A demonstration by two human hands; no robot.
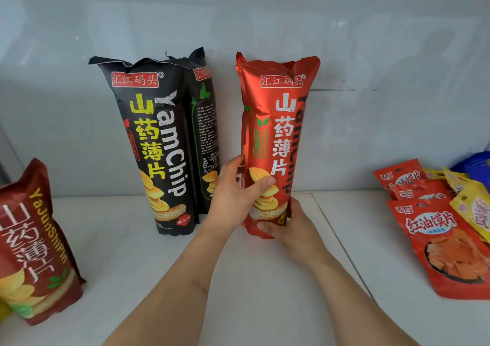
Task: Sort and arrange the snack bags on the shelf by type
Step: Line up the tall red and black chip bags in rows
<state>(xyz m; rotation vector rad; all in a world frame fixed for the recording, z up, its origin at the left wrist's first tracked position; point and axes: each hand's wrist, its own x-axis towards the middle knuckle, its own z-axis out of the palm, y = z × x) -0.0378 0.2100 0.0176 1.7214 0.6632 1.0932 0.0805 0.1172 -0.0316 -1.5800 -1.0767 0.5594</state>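
Holding the tall shiny red foil yam-chip bag (275, 139) upright with both hands, the person had it standing on the white shelf (185, 279), a bit right of middle and close to the back edge. The left hand (236, 194) had its fingers wrapped round the bag's lower left side, thumb across the front; the right hand (289, 229) was cupped and closed round the bottom right corner.

Nearer the front, a darker red yam-chip bag (37, 242) leaned at the left edge, and a loose pile of flat red and yellow snack pouches (445, 229) lay at the right edge. At the back, two tall black yam-chip bags (159, 144) stood against the wall, just left of the red one.

If it were me, I'd keep the base flat, slide it back till the top rests on the wall, label facing out, then let go gently. These tall bags probably tip easily. The dark red bag looks like it belongs next to it.
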